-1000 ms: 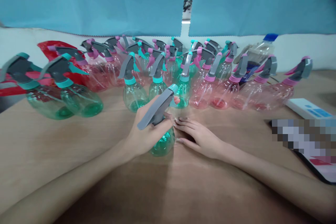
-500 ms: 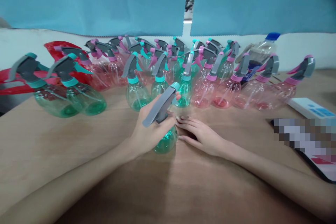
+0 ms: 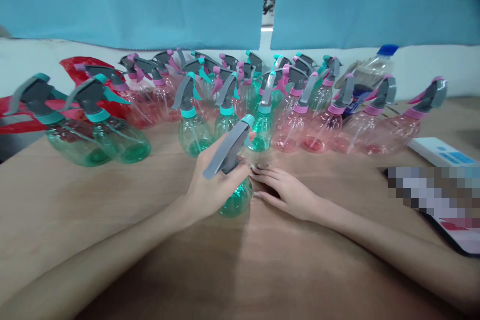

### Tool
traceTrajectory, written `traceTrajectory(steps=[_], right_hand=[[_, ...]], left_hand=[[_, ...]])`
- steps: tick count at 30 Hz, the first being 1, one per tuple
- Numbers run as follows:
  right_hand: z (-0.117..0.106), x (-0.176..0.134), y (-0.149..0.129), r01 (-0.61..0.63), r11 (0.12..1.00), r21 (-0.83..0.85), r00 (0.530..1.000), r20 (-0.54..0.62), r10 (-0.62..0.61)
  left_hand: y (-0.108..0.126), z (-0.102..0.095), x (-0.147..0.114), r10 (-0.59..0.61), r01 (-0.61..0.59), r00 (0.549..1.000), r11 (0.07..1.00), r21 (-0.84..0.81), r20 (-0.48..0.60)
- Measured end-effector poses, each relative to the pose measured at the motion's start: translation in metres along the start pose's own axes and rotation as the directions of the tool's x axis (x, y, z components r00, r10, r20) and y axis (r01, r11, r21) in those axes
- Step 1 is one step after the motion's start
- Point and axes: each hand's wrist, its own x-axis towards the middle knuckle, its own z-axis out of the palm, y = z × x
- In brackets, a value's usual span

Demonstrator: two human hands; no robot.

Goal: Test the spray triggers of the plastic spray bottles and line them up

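My left hand is wrapped round the neck of a green spray bottle with a grey trigger head and a turquoise nozzle. The bottle stands upright on the wooden table, its neck partly hidden by my fingers. Just right of it, my right hand lies low over the tabletop, fingers stretched toward the bottle. Its fingertips are at the bottle's side; whether they touch it I cannot tell. Behind my hands stand a green spray bottle and a pink spray bottle.
Several more green and pink spray bottles fill the back of the table, among them a green one at left. A red plastic bag lies behind those. At right are a blue-capped bottle, a white device and a dark-edged, pixelated flat object.
The whole view has shifted very slightly. The fingertips of my left hand behind the trigger show less than before. Both hands otherwise keep their places at the bottle.
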Motion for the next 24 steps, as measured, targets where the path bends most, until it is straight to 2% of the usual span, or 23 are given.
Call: traceTrajectory(steps=[24], right_hand=[[0.0005,0.0000,-0.0010,-0.003,1.000,0.001,1.000,-0.010,0.003]], left_hand=[[-0.0001,0.0003,0.0007,-0.004,0.004,1.000,1.000,-0.031,-0.003]])
